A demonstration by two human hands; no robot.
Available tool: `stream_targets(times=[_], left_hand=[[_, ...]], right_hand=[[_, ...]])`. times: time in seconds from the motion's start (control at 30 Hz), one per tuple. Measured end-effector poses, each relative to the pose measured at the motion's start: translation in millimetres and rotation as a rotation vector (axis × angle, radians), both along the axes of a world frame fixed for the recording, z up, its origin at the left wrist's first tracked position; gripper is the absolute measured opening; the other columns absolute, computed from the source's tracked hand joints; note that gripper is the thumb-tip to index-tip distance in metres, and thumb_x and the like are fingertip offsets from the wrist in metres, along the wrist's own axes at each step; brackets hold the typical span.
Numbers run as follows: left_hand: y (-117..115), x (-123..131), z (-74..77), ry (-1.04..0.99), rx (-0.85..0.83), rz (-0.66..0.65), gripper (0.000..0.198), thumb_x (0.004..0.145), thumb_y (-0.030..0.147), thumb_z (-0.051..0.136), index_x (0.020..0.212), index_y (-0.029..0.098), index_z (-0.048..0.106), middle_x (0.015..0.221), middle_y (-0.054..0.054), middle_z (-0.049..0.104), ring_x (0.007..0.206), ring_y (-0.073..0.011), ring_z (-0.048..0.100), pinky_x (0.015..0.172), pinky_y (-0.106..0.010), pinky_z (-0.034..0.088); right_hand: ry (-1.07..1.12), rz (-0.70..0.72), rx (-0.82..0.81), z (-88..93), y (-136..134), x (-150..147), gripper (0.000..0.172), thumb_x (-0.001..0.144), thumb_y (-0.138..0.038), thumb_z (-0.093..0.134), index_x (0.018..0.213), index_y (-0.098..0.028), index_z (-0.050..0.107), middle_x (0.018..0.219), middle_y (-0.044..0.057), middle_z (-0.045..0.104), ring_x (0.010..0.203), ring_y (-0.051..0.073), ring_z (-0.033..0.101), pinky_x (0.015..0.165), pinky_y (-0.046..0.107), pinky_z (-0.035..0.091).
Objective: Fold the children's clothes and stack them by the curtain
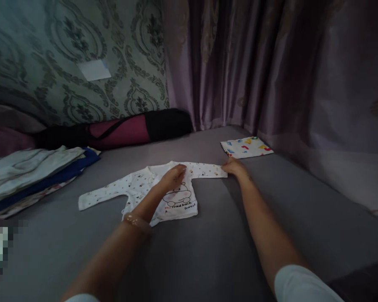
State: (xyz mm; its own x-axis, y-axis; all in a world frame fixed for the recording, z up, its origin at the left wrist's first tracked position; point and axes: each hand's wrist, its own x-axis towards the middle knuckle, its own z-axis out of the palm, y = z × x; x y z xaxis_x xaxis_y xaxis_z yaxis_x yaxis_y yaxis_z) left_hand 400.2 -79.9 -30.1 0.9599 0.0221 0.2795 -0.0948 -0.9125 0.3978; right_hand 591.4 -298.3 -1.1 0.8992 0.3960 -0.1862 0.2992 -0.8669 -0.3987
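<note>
Small white shirt lay spread on the grey bed, sleeves out. Your right arm reached forward, right hand turned inward, fingers clamped on the cuff. Your left arm slanted across the shirt, left hand low over its upper front; whether the left fingers gripped cloth, could not tell.
</note>
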Motion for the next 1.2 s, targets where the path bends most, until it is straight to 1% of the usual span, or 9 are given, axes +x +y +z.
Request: stream_targets(times=[0.13,0.33,0.43,0.53,0.63,0.77,0.9,1.07,1.2], left_hand=[[-6,13,-16.7,0.024,0.084,0.173,0.040,0.094,0.027,0.036,0.127,0.011,0.052,0.135,-0.018,0.054,0.130,-0.0250,0.047,0.110,-0.042,0.036],[-29,11,-23.0,0.141,0.174,0.338,0.054,0.099,0.038,0.023,0.141,0.008,0.039,0.149,-0.018,0.038,0.141,-0.0277,0.030,0.115,-0.047,0.023],[-35,8,-17.9,0.175,0.200,0.357,0.057,0.099,0.041,0.018,0.145,0.010,0.036,0.151,-0.015,0.035,0.142,-0.0268,0.026,0.116,-0.048,0.019],[-37,6,-13.4,0.205,0.191,0.374,0.060,0.099,0.043,0.015,0.146,0.012,0.034,0.153,-0.012,0.033,0.144,-0.0274,0.023,0.117,-0.051,0.014],[-37,5,-11.6,0.216,0.161,0.382,0.061,0.098,0.044,0.012,0.148,0.016,0.032,0.154,-0.009,0.031,0.144,-0.0282,0.020,0.116,-0.056,0.012],[-37,6,-12.9,0.227,0.150,0.385,0.059,0.098,0.043,0.013,0.149,0.018,0.031,0.155,-0.006,0.030,0.144,-0.0287,0.020,0.115,-0.060,0.011],[-37,7,-16.0,0.210,0.172,0.390,0.058,0.097,0.042,0.017,0.149,0.018,0.031,0.155,-0.007,0.030,0.144,-0.0291,0.021,0.115,-0.060,0.011],[-36,10,-17.2,0.211,0.160,0.402,0.059,0.097,0.043,0.020,0.148,0.018,0.032,0.155,-0.007,0.029,0.144,-0.0295,0.021,0.114,-0.060,0.011],[-35,11,-15.0,0.254,0.141,0.389,0.060,0.096,0.046,0.020,0.149,0.019,0.031,0.156,-0.008,0.028,0.144,-0.0307,0.021,0.114,-0.061,0.011]], right_hand=[[-0.005,0.011,0.134,-2.8,1,4,0.008,0.068,-0.016,0.063,0.073,-0.015,0.069,0.072,0.008,0.068,0.076,0.022,0.065,0.064,0.026,0.045],[-0.106,-0.049,0.380,-4.9,23,-5,0.023,0.082,-0.025,0.049,0.095,-0.013,0.063,0.075,0.004,0.066,0.068,0.016,0.063,0.058,0.022,0.044],[-0.194,-0.099,0.415,-4.3,36,-12,0.026,0.082,-0.025,0.048,0.101,-0.012,0.060,0.090,0.011,0.067,0.083,0.021,0.063,0.071,0.027,0.046],[-0.315,-0.064,0.446,-6.2,36,-17,0.028,0.085,-0.026,0.047,0.108,-0.013,0.056,0.098,0.016,0.066,0.093,0.025,0.062,0.081,0.032,0.044],[-0.387,-0.020,0.458,-15.2,21,-17,0.027,0.089,-0.028,0.042,0.110,-0.015,0.054,0.092,0.014,0.066,0.087,0.026,0.062,0.078,0.034,0.043],[-0.315,-0.096,0.522,-34.2,5,-10,0.024,0.086,-0.028,0.043,0.104,-0.017,0.055,0.086,0.011,0.064,0.081,0.025,0.060,0.076,0.034,0.043],[-0.295,-0.134,0.612,-44.1,5,-1,0.022,0.081,-0.030,0.046,0.093,-0.016,0.058,0.079,0.010,0.063,0.079,0.025,0.059,0.075,0.036,0.044],[-0.277,-0.150,0.696,-37.7,10,8,0.022,0.076,-0.039,0.050,0.077,-0.019,0.059,0.069,0.005,0.061,0.071,0.022,0.057,0.068,0.033,0.045],[-0.262,-0.127,0.786,-20.6,22,3,0.032,0.080,-0.044,0.046,0.085,-0.016,0.062,0.076,0.006,0.064,0.073,0.020,0.058,0.065,0.029,0.045]])
